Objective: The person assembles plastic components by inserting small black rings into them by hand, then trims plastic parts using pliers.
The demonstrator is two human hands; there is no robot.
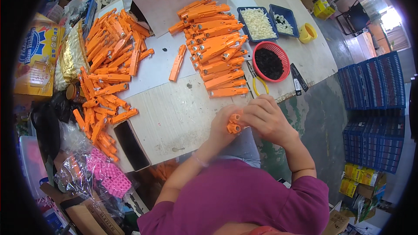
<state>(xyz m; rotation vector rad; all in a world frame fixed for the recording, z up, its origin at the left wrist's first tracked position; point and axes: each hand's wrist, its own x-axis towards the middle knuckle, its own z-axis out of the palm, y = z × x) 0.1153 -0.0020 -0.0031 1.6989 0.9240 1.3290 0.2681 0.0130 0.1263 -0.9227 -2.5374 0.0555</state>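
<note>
Close to my body, at the table's front edge, my left hand [221, 126] is closed around a few orange plastic pieces [234, 124], their round, hollow ends facing me. My right hand [269, 119] meets them from the right, its thumb and fingers pinched together at the pieces' side; whatever is between those fingertips is hidden. Beyond my hands lies a stacked row of long orange plastic pieces [217, 48], some with small metal bits at their ends. A single orange piece [177, 63] lies apart, left of that row.
Loose orange pieces [113, 56] heap at the left, beside a dark phone [131, 145]. Right of the row are yellow-handled pliers [260, 86], a red basket [285, 66] of small black parts, blue trays [257, 39] with white parts, and a yellow tape roll [307, 34]. Blue crates [372, 82] stack at right.
</note>
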